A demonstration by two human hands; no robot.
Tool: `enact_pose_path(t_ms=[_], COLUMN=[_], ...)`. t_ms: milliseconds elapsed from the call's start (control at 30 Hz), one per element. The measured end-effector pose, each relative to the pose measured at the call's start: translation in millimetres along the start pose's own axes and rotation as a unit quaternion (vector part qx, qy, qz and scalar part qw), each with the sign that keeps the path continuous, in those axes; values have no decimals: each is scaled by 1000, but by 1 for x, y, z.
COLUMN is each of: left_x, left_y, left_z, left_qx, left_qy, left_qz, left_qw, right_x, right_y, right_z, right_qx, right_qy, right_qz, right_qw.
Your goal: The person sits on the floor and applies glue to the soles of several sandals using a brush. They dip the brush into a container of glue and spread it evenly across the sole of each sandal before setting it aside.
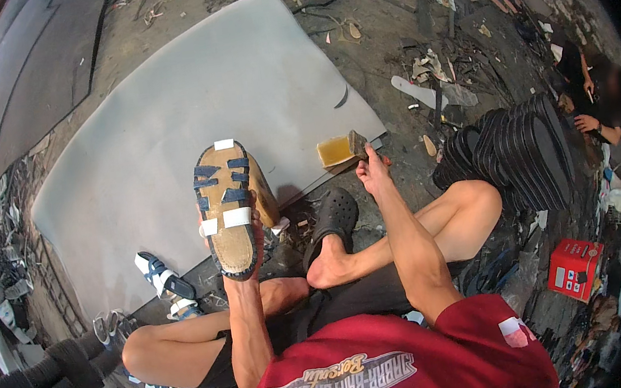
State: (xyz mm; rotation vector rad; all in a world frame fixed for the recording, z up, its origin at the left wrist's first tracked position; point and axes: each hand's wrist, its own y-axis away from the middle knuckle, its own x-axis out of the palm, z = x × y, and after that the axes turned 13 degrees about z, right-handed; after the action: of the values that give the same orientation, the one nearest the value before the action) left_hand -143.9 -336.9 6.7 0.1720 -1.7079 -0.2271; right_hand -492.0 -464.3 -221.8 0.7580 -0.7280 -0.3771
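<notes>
My left hand (256,228) is closed round a sandal (232,246) with a tan footbed, navy straps, white patches and a dark stitched rim. Most of its fingers are hidden behind the sandal. A rounded tan piece (266,199) shows behind it; I cannot tell if it is joined on. My right hand (375,172) is closed at the near side of a small open container (336,152) with yellow contents. A dark brown piece (357,144) stands at the container's right end, by my fingertips. What those fingers grip is too small to make out.
A large grey sheet (161,111) lies ahead. Stacked black soles (511,154) stand at the right, near another person (601,96) and a red box (574,270). Blue-and-white sandal pieces (159,271) lie left of my left hand. Scraps litter the ground.
</notes>
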Motion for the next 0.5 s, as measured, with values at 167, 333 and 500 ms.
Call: enact_pose_path(t_ms=[167,333,500], left_x=[4,-25,11], left_y=[3,7,1], left_z=[-1,-4,1], left_qx=[13,6,35], left_qy=[-28,-8,-55], left_qz=[-34,88,23], left_qw=[999,996,998], right_x=[43,41,91], right_y=[29,38,130], right_z=[2,13,-1], right_qx=[-57,-97,-306], right_qy=[162,243,479], right_qz=[-163,-243,-2], right_qw=[971,934,823])
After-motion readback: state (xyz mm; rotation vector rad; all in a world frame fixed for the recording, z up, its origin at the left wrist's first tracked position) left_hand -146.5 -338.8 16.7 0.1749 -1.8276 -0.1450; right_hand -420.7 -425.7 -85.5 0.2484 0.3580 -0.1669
